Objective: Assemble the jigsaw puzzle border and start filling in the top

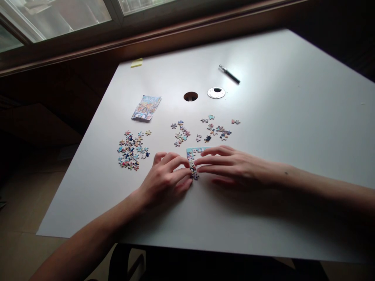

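Observation:
A partly joined jigsaw puzzle (191,160) lies on the white table, with a light blue strip along its top and a column of pieces down its left side. My left hand (168,173) is curled at the left edge of this column, its fingertips closed against the lower pieces. From the other side my right hand (225,164) reaches over the puzzle. Its fingers are stretched out and slightly apart, with the tips on or just beside the column. Part of the top strip is hidden under the right hand.
A pile of loose puzzle pieces (131,152) lies at the left. More scattered pieces (181,134) and another group (221,130) sit beyond the puzzle. Farther back are a picture leaflet (147,108), a table hole (190,96), a round cover (216,93) and a pen (230,74).

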A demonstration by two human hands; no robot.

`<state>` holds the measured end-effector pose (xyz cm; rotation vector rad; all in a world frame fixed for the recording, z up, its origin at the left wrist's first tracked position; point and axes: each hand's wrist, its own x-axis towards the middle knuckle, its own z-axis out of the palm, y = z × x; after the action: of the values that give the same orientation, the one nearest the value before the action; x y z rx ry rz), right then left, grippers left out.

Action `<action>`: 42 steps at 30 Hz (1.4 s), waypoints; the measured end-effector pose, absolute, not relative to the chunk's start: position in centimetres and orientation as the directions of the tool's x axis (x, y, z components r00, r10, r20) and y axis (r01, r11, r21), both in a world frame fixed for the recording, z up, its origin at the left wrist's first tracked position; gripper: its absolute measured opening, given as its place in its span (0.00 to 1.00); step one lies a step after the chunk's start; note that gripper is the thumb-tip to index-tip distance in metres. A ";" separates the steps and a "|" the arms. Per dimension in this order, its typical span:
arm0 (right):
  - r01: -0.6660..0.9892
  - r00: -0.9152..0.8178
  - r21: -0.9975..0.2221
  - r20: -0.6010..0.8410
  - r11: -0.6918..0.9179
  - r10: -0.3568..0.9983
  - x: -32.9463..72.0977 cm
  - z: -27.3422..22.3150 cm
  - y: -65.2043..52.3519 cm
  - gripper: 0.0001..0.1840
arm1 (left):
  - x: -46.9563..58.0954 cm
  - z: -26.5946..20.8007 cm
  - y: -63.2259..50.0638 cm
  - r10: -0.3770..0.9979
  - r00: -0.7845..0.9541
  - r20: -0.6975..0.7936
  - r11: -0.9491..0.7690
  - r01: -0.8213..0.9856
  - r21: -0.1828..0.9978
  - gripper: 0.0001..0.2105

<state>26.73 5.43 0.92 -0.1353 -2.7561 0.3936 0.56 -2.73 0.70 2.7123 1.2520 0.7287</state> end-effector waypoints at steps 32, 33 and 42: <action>-0.003 -0.973 -0.305 0.220 0.952 0.067 27.0 0.1 6.1 0.22 | 0.5 0.7 -2.7 0.730 0.562 0.389 -0.674 0.686 0.273 0.01; -0.001 -0.974 -0.310 0.217 0.951 0.069 27.0 0.1 6.1 0.22 | 0.5 0.7 -2.7 0.732 0.563 0.383 -0.672 0.688 0.274 0.01; 0.001 -0.972 -0.307 0.223 0.952 0.073 27.0 0.2 6.1 0.21 | 0.5 0.9 -2.6 0.742 0.571 0.351 -0.664 0.697 0.270 0.02</action>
<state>26.99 6.06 0.16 -0.0546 -2.8724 0.4513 0.52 -2.64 0.91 2.6936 1.2378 0.6742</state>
